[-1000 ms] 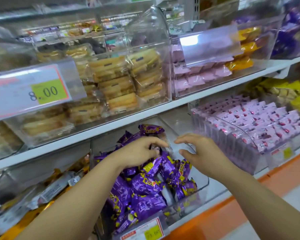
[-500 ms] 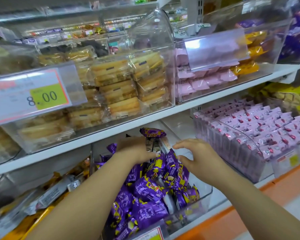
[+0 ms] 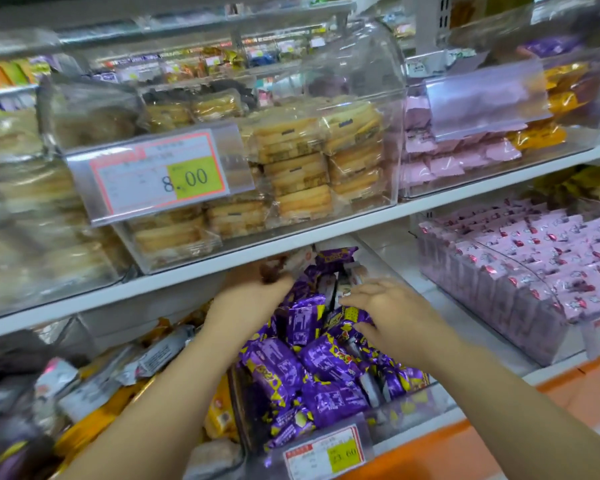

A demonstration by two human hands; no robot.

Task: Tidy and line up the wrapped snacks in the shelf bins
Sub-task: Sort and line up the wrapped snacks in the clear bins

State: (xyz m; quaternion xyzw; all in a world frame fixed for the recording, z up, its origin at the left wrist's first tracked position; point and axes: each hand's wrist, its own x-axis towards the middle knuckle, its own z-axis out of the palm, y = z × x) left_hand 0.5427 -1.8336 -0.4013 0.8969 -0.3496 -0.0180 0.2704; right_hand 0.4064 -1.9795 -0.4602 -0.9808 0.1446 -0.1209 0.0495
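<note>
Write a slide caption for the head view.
The left hand reaches to the back of a clear bin of purple wrapped snacks while the right hand rests spread on the pile.

A price label [image 3: 160, 174] marked 8.00 is mounted above the white shelf board [image 3: 84, 299]. A second label [image 3: 326, 453] marked 23.60 is seen lower, beside an orange base strip [image 3: 586, 393].

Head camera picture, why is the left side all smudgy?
In the head view the left edge is blurred, smearing the pale wrapped cakes; the yellow 8.00 price tag reads sharp; the fingertips of the left hand are smeared too.
</note>
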